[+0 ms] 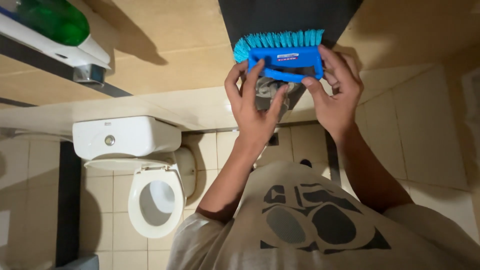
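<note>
**Two hands on one blue brush, above the toilet**

We hold one blue scrub brush (284, 56) in front of us with both hands, high in the view, with its turquoise bristles turned away from us, toward a dark panel (290, 15) behind it. Our left hand (252, 102) takes the brush at its left end: the fingers (250, 80) are bent and closed over the frame and the handle bar. Our right hand (337, 95) closes on the right end in the same way, with the thumb below the handle. Between the two hands, just under the brush, we see something grey and crumpled (270, 90); we cannot tell what it is.

To do this well, we think it is best to keep both hands firm on the plastic frame and not on the bristles, and to hold the brush level, so it does not slip toward the floor.

Counting: one brush, two hands on it. Below and to the left stands one white toilet (145, 170), well apart from the brush, with its seat down and one round flush button on the tank. In the upper left corner is one green bottle (55, 20) in a white holder. The floor (200, 150) is covered with pale tiles.
</note>
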